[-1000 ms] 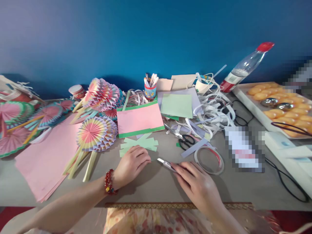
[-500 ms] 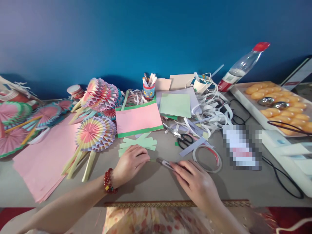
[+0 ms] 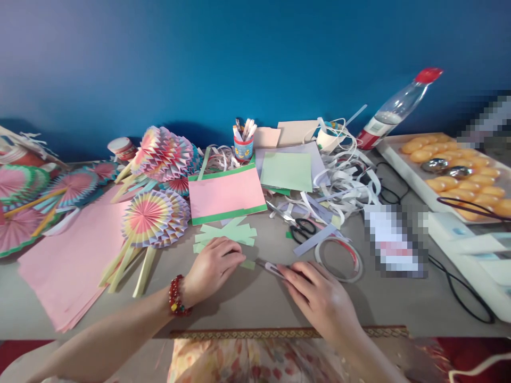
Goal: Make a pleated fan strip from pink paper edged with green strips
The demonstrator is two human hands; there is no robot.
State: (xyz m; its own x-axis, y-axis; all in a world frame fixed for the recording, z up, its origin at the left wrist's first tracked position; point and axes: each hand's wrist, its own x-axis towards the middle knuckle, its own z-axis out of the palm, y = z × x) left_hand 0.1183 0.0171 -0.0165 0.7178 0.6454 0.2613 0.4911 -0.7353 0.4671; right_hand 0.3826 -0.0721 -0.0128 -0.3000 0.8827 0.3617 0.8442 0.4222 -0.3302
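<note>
My left hand (image 3: 217, 266), a red bead bracelet at its wrist, is closed with its fingertips on a small green paper strip (image 3: 248, 264). The strip's end sticks out to the right of the fingers. Closed around a slim light-handled craft knife (image 3: 272, 268), my right hand (image 3: 319, 292) keeps the blade pointing left, just right of the strip's end. Most of the knife's handle is hidden under the fingers. Several green paper strips (image 3: 227, 232) lie in a loose pile behind my left hand. Pink card with green edges (image 3: 227, 196) lies beyond them.
Scissors (image 3: 295, 223) and a tape roll (image 3: 339, 259) lie near my right hand. Folded paper fans (image 3: 149, 218) and pink sheets (image 3: 72, 266) cover the left. Behind stand a pen cup (image 3: 243, 148), paper scraps (image 3: 351, 186) and a tilted bottle (image 3: 395, 109); a tray (image 3: 407, 170) sits right.
The green strip's end now shows its broad face, where before it looked thin and edge-on. The knife has barely shifted. Both hands stay in nearly the same place.
</note>
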